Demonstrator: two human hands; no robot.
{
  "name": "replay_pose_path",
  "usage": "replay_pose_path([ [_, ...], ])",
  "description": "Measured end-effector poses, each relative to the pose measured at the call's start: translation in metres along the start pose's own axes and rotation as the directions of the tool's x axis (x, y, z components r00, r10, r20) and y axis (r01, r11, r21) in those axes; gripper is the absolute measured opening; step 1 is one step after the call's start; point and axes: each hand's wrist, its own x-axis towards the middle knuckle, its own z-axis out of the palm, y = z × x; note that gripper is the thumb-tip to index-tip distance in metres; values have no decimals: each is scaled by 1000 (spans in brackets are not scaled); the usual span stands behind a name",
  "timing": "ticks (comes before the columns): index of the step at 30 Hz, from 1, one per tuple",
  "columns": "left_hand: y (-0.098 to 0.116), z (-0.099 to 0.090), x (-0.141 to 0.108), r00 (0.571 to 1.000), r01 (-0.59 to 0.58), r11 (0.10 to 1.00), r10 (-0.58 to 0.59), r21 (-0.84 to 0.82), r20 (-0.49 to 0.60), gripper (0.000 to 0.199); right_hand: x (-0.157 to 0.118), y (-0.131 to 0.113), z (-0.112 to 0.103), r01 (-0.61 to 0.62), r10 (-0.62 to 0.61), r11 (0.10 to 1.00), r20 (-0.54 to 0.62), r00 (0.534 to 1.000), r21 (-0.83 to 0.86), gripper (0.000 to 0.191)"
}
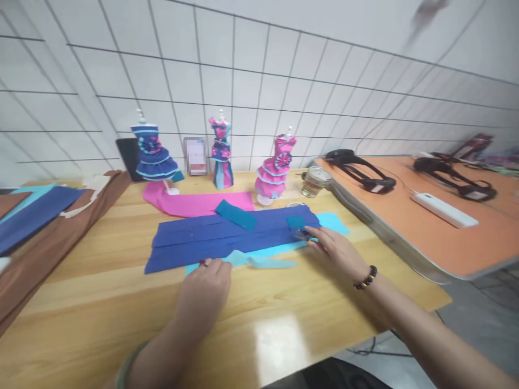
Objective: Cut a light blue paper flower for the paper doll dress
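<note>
My right hand [338,249] grips small scissors [305,235] with teal at the handles, their blades over the right end of a dark blue folded sheet [190,237]. A small teal square [295,222] lies just beyond the blades. My left hand [208,286] is closed, knuckles up, at the sheet's near edge; its fingertips are hidden. Beside it a light blue strip [271,263] lies on the wood. More light blue material [334,222] shows from under the dark blue sheet. A teal piece [236,215] rests across that sheet's far edge.
Behind are a pink sheet [194,204], three dressed mini mannequins, including a blue one [153,154] and a pink one [277,167], a phone [196,156] and a glass jar [315,182]. Brown cloth [52,243] lies left. An orange table [430,232] right holds black headsets [360,172].
</note>
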Motion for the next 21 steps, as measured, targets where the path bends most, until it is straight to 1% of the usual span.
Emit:
replay_pose_path([
  [1, -3, 3, 2, 997, -18, 1000, 16, -23, -80, 23, -14, 12, -4, -58, 58, 998, -7, 998, -36, 38],
  [3, -9, 7, 5, 981, -72, 992, 53, -100, -187, 18, -40, 34, -12, -166, 167, 978, -1, 986, -127, 39],
  [4, -11, 8, 7, 974, -83, 985, 48, -149, -223, 17, -51, 43, -15, -219, 224, 959, 6, 975, -180, 39],
  [5, -12, 8, 9, 973, -70, 977, 22, -199, -231, 16, -61, 51, -17, -269, 278, 935, 6, 961, -233, 38],
  [6, -13, 7, 10, 979, -41, 968, -11, -249, -204, 15, -71, 58, -18, -311, 324, 908, 1, 946, -282, 37],
  [8, -12, 4, 13, 993, 53, 948, -85, -313, -87, 15, -86, 68, -18, -377, 397, 856, -18, 918, -353, 35],
  [9, -11, 2, 14, 993, 101, 940, -116, -327, -27, 16, -92, 72, -17, -398, 421, 840, -19, 907, -370, 33],
  [10, -10, 0, 15, 990, 137, 932, -138, -337, 20, 17, -97, 74, -15, -411, 438, 831, -14, 899, -376, 32],
  [12, -8, -5, 18, 986, 166, 916, -150, -366, 71, 19, -103, 77, -12, -425, 456, 829, -2, 890, -364, 30],
  [15, -7, -13, 22, 984, 164, 887, -117, -432, 135, 23, -99, 72, -9, -453, 464, 832, -46, 885, -320, 31],
  [17, -6, -18, 26, 976, 178, 871, -98, -457, 195, 26, -87, 60, -10, -466, 451, 850, -116, 885, -247, 32],
  [19, -5, -25, 30, 966, 185, 858, -69, -478, 250, 28, -67, 36, -13, -426, 409, 900, -164, 898, -88, 33],
  [21, -2, -32, 35, 958, 173, 842, -23, -511, 285, 28, -43, 4, -19, -304, 322, 943, -146, 936, 133, 34],
])
